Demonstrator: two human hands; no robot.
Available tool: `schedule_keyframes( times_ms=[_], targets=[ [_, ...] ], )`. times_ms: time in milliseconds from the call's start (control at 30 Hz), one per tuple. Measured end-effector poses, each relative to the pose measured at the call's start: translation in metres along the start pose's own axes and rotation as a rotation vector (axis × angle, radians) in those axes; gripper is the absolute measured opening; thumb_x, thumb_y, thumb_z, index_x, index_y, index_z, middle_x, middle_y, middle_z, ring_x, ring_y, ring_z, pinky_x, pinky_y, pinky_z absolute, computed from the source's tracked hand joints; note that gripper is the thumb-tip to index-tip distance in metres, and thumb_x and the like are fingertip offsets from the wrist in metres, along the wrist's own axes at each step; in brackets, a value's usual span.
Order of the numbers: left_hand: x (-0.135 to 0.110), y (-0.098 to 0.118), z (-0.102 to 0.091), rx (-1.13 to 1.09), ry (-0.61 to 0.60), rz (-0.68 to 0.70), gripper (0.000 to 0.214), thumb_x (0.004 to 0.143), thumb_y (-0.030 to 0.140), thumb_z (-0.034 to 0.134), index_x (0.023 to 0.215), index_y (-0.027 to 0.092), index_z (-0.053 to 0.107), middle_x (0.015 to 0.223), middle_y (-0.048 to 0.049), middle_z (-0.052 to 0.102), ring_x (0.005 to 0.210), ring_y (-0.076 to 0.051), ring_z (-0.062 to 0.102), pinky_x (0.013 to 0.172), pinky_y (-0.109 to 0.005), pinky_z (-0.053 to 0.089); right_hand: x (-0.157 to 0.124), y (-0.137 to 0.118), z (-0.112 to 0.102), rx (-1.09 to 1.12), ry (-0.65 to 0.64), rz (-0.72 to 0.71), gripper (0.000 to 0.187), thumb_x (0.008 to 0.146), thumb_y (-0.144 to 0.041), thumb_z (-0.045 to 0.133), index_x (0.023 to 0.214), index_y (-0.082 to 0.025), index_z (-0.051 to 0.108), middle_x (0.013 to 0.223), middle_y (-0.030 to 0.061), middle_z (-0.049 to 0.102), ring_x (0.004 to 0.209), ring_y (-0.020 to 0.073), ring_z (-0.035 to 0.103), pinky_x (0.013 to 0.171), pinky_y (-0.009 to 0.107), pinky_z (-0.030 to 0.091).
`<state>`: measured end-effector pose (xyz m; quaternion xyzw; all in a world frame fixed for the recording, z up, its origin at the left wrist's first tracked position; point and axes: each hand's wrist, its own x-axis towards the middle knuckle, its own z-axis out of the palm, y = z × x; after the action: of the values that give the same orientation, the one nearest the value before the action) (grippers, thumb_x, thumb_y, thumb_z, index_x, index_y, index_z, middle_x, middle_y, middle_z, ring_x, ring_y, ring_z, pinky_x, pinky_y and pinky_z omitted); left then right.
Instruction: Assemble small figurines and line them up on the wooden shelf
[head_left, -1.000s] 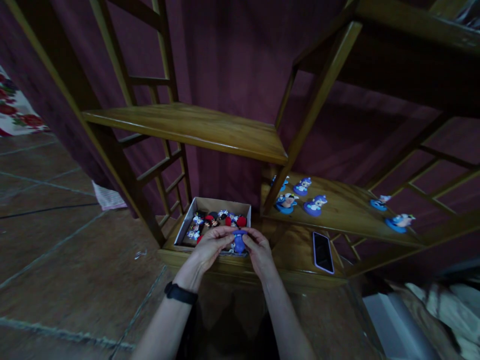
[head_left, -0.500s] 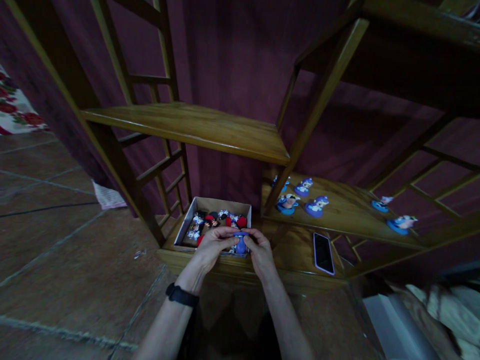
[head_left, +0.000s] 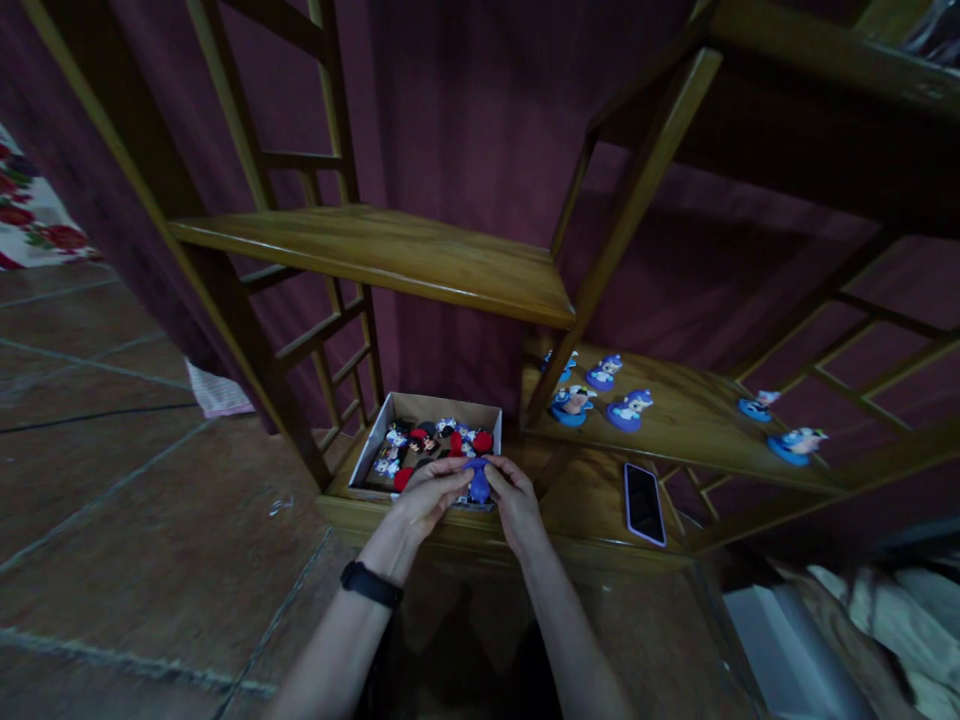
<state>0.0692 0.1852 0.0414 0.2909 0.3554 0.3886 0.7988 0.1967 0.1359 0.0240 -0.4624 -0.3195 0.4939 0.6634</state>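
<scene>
Between my two hands is a small purple figurine [head_left: 479,486], held above the front right corner of an open cardboard box [head_left: 442,408]. My left hand [head_left: 431,496], with a black band on its wrist, pinches the figurine from the left. From the other side my right hand [head_left: 516,492] grips it with thumb and fingers. Fingers cover part of its shape. Inside the box lie several small figurines [head_left: 424,437] in red, black, white and blue.
Several figurines on round bases, such as a purple one [head_left: 630,410] and a blue one [head_left: 797,445], stand on the raised right shelf [head_left: 697,420]. A phone [head_left: 644,504] lies on the lower board. A wooden shelf [head_left: 375,250] overhangs behind the box, beside a slanting post [head_left: 637,190].
The purple figurine has been turned a little between my fingers, both hands still on it. The view has shifted slightly; the box and the shelf figurines stay where they were.
</scene>
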Motion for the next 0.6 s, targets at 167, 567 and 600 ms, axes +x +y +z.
schedule_keyframes(
  times_ms=[167, 567, 600],
  targets=[
    [0.009, -0.005, -0.003, -0.239, 0.182, -0.091, 0.008, 0.069, 0.003, 0.066, 0.071, 0.011, 0.065, 0.068, -0.0050, 0.068, 0.061, -0.010, 0.063, 0.062, -0.019, 0.052, -0.003, -0.001, 0.001, -0.104, -0.070, -0.061, 0.031, 0.071, -0.034, 0.061, 0.100, -0.024, 0.059, 0.101, 0.0033, 0.063, 0.086, 0.0169, 0.059, 0.073, 0.030, 0.049],
    [-0.001, -0.009, 0.010, -0.122, 0.234, -0.042, 0.008, 0.064, 0.005, 0.070, 0.068, 0.011, 0.065, 0.066, -0.0048, 0.067, 0.058, -0.010, 0.062, 0.060, -0.021, 0.053, 0.007, 0.003, -0.006, -0.496, 0.044, -0.184, 0.030, 0.074, -0.040, 0.058, 0.093, -0.019, 0.064, 0.087, 0.0031, 0.068, 0.078, 0.0174, 0.061, 0.073, 0.028, 0.047],
    [-0.001, -0.010, 0.010, -0.109, 0.211, -0.045, 0.010, 0.063, 0.003, 0.070, 0.068, 0.010, 0.066, 0.067, -0.0057, 0.068, 0.061, -0.011, 0.063, 0.062, -0.022, 0.053, 0.008, 0.004, -0.007, -0.487, 0.055, -0.172, 0.030, 0.074, -0.041, 0.057, 0.092, -0.018, 0.064, 0.086, 0.0032, 0.069, 0.077, 0.0174, 0.061, 0.072, 0.028, 0.047]
  ],
)
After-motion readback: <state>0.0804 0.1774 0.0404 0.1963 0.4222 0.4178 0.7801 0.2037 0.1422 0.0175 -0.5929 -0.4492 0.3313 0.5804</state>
